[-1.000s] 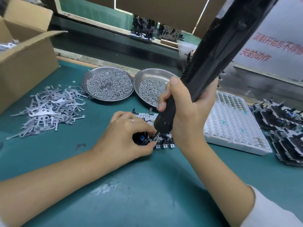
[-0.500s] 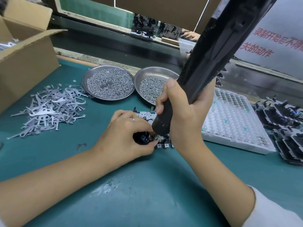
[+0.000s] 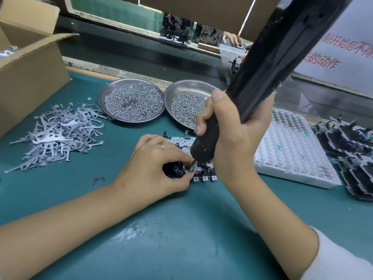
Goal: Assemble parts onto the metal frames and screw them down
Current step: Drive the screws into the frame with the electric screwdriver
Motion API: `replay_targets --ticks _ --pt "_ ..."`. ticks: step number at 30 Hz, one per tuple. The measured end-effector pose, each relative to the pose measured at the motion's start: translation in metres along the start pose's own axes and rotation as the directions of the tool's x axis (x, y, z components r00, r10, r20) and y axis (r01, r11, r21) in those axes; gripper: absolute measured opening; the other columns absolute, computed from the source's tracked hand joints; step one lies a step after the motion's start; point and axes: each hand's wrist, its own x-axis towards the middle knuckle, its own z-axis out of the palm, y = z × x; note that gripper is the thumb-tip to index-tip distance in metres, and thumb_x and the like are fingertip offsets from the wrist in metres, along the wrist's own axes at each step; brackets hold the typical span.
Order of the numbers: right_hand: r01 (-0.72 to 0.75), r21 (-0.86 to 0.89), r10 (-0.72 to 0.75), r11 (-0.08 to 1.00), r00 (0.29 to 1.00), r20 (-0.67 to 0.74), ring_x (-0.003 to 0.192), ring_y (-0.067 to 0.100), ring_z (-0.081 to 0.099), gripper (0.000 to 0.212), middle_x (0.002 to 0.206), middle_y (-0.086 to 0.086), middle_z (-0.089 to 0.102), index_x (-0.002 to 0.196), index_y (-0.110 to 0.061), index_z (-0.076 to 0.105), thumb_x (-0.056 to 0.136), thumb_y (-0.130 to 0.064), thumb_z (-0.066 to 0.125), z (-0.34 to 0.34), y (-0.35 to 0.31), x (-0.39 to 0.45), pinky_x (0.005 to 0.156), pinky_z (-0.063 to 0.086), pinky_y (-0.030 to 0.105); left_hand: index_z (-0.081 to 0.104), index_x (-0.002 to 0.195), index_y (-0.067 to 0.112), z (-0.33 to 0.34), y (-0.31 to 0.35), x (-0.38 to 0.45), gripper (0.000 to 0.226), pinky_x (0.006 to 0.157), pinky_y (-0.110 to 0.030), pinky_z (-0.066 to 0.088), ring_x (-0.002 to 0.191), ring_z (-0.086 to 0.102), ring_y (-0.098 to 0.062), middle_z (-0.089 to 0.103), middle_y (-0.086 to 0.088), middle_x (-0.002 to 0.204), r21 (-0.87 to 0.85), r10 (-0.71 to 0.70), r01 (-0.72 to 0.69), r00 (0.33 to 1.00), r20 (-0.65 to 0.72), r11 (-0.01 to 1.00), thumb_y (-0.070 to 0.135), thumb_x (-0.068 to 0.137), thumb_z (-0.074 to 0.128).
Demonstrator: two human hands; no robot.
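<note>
Fingers: your left hand [image 3: 153, 168] curls round the near left end of the metal frame [image 3: 203, 172], thumb and fingertips pinching a small part by the blue piece; your right hand [image 3: 232, 138] is wrapped tight round the black screwdriver [image 3: 260, 81], thumb on top.
Frame: it lies flat on the mat between your hands, its tabs toward you; the screwdriver tip [image 3: 193, 163] comes down slanted onto it, just beside your left fingertips.
Mat: a green bench mat [image 3: 181, 239], scuffed pale near the front edge.
Left side: a loose heap of flat grey metal parts [image 3: 58, 136], and beyond it an open cardboard box [image 3: 30, 77].
Middle: two round steel dishes side by side, the left dish [image 3: 131, 100] fuller of screws than the right dish [image 3: 187, 104].
Right side: a white tray [image 3: 292, 150] of small pieces, then stacked dark assemblies [image 3: 351, 152].
Far: a dark conveyor channel [image 3: 141, 59], more assemblies beyond it, another person's hand [image 3: 232, 39], a sign with red characters [image 3: 343, 53].
Hidden: your hands cover most of the frame; whether a screw sits under the tip cannot be told; the screwdriver's top is cut off.
</note>
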Motion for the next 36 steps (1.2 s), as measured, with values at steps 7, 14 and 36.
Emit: replay_targets --ticks 7,14,36 --pt "0.004 0.012 -0.004 1.0 1.0 -0.006 0.036 0.021 0.041 0.024 0.052 0.003 0.046 0.088 -0.013 0.034 0.082 0.002 0.052 0.0001 -0.0019 -0.0006 0.043 0.037 0.025 0.076 0.079 0.021 -0.0006 0.0012 0.0001 0.02 0.09 -0.036 0.036 0.077 0.052 -0.008 0.069 0.018 0.079 0.015 -0.02 0.02 1.0 0.007 1.0 0.033 0.063 0.074" --pt "-0.034 0.013 0.034 0.999 0.999 -0.017 0.036 0.022 0.042 0.025 0.054 0.008 0.045 0.089 -0.013 0.034 0.082 0.002 0.052 0.0014 -0.0024 -0.0026 0.042 0.036 0.025 0.076 0.079 0.022 -0.0015 0.002 0.0 0.019 0.09 -0.035 0.036 0.077 0.05 -0.007 0.069 0.017 0.079 0.02 -0.016 0.015 1.0 0.012 1.0 0.032 0.064 0.074" --pt "-0.014 0.002 0.014 1.0 1.0 0.008 0.036 0.022 0.042 0.024 0.053 0.005 0.046 0.089 -0.014 0.034 0.083 0.003 0.051 0.001 0.0005 -0.0029 0.043 0.037 0.025 0.077 0.081 0.02 -0.0024 0.0035 0.0002 0.022 0.088 -0.032 0.035 0.078 0.05 -0.008 0.07 0.014 0.079 0.007 -0.047 0.046 0.999 0.019 0.999 0.033 0.064 0.073"
